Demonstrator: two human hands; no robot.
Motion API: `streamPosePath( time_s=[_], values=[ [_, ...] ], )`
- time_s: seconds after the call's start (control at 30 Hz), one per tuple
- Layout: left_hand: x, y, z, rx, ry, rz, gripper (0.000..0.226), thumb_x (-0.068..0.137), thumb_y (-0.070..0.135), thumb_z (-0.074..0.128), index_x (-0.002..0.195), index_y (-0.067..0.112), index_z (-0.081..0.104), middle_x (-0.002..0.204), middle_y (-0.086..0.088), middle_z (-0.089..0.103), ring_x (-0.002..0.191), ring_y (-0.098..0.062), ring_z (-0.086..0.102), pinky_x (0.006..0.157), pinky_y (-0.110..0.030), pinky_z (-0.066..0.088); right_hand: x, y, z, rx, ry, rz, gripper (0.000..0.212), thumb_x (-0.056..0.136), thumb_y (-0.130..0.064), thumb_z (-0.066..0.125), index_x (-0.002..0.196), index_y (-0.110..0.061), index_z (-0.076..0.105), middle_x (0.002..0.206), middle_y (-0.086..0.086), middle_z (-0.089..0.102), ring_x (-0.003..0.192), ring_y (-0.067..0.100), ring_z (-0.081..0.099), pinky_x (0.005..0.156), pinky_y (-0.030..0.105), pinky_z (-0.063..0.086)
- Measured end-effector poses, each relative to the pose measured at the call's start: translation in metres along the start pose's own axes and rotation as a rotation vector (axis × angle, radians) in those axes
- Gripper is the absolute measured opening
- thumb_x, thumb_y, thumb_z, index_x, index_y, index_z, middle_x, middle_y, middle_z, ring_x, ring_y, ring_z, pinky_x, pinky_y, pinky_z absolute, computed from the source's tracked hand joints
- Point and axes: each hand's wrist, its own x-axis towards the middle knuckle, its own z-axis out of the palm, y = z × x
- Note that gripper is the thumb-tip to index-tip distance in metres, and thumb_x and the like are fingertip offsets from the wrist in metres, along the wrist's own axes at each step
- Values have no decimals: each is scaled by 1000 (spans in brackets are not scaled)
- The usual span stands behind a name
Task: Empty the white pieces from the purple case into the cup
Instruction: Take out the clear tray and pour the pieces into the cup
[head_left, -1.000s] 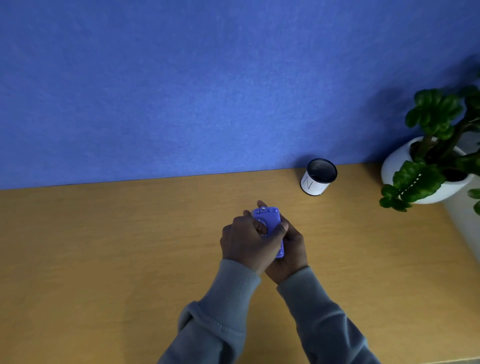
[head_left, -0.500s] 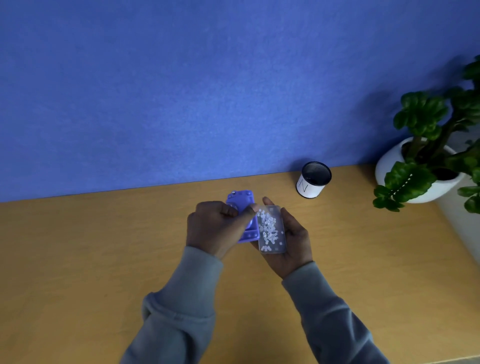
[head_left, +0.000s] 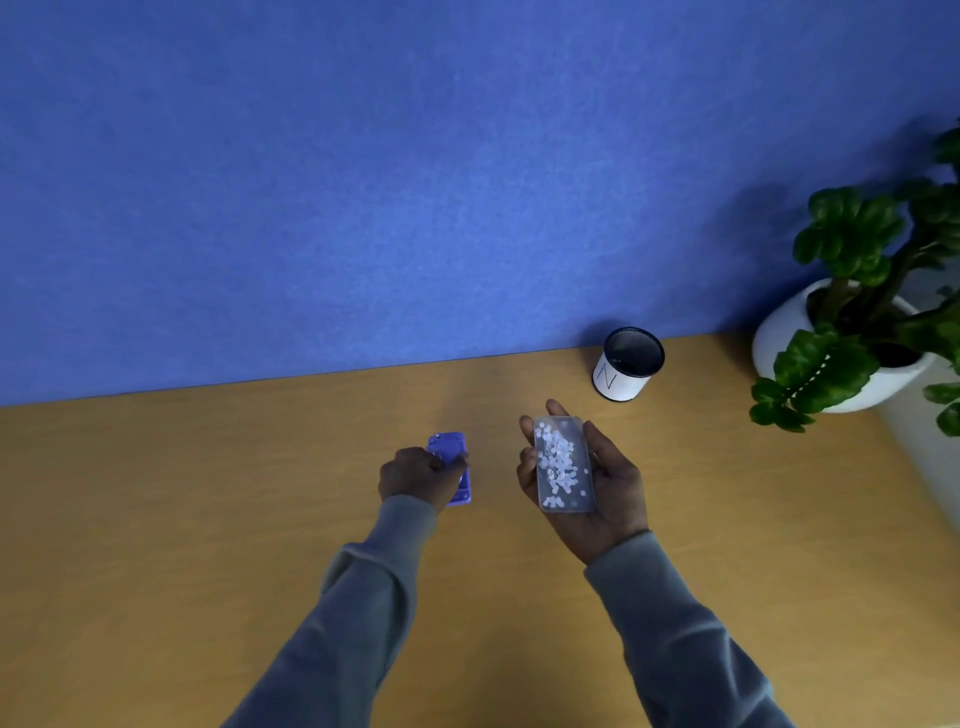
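My right hand lies palm up and holds the case's clear tray, which is filled with several small white pieces. My left hand grips the purple lid low over the wooden table, well apart from the tray. The cup, white with a black rim and an "N" on its side, stands upright at the back of the table, up and to the right of my right hand.
A potted green plant in a white pot stands at the table's right end, close to the cup. A blue wall runs along the table's back edge.
The case came apart: my left hand carried the purple lid leftward and down toward the table, while my right hand moved the tray of pieces rightward toward the cup.
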Motion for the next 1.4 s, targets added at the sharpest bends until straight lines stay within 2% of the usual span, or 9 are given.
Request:
streamPosePath(
  time_s=[0.13, 0.63, 0.83, 0.93, 1.03, 1.13, 1.2, 1.27, 1.4],
  values=[
    [18, -8, 21, 93, -17, 8, 57, 86, 65, 57, 90, 12, 79, 107, -10, 75, 106, -34, 67, 84, -29, 47, 0, -1, -5, -9, 14, 7, 41, 97, -30, 58, 132, -9, 66, 126, 24, 66, 90, 30, 63, 84, 40, 56],
    [39, -23, 49, 93, 7, -25, 59, 83, 66, 60, 86, 10, 79, 99, -11, 76, 102, -34, 68, 79, -28, 43, 3, -7, -5, -6, 4, 24, 41, 97, -30, 59, 132, -10, 65, 123, 23, 64, 87, 29, 59, 85, 39, 52],
    [38, -23, 44, 63, 6, -40, 57, 75, 73, 64, 77, 18, 80, 86, 0, 70, 100, -32, 66, 75, -25, 36, 4, -7, 2, -21, -14, 18, 42, 99, -34, 54, 131, -9, 63, 122, 22, 64, 86, 28, 59, 84, 38, 53],
    [26, -20, 34, -31, 98, -40, 57, 65, 74, 74, 87, 21, 76, 86, 6, 68, 98, -26, 67, 75, -25, 41, 5, -10, 10, -42, -41, 11, 43, 100, -40, 51, 129, -10, 63, 122, 20, 65, 86, 27, 60, 84, 38, 53],
    [5, -4, 27, -247, 132, 100, 40, 70, 59, 81, 83, 23, 73, 77, 10, 71, 78, -11, 69, 77, -28, 52, 6, -16, 17, -65, -29, -18, 44, 104, -43, 45, 121, -9, 67, 121, 20, 67, 85, 27, 61, 82, 37, 55],
    [-31, 25, 22, -655, -9, 201, 32, 73, 53, 81, 69, 21, 76, 62, 5, 72, 58, -6, 65, 65, -30, 55, 9, -23, 24, -108, 33, -82, 39, 105, -38, 43, 112, -9, 69, 117, 22, 70, 82, 27, 64, 78, 36, 58],
    [-55, 42, 19, -854, -190, 232, 37, 72, 56, 78, 77, 20, 81, 68, -1, 76, 64, -12, 71, 60, -28, 57, 10, -27, 29, -165, 70, -149, 31, 97, -34, 52, 112, -10, 64, 114, 21, 69, 79, 25, 63, 76, 36, 56],
    [-73, 53, 19, -981, -324, 220, 37, 71, 56, 79, 86, 22, 83, 79, -7, 80, 76, -20, 77, 63, -26, 59, 10, -32, 34, -214, 98, -208, 35, 89, -34, 60, 117, -13, 57, 113, 18, 68, 78, 24, 61, 74, 38, 51],
    [-86, 66, 27, -1159, -367, 173, 32, 76, 41, 84, 90, 13, 83, 84, -15, 80, 79, -25, 77, 67, -28, 60, 12, -37, 33, -243, 185, -309, 46, 96, -33, 56, 135, -8, 51, 115, 17, 66, 80, 24, 61, 70, 36, 52]
  ],
)
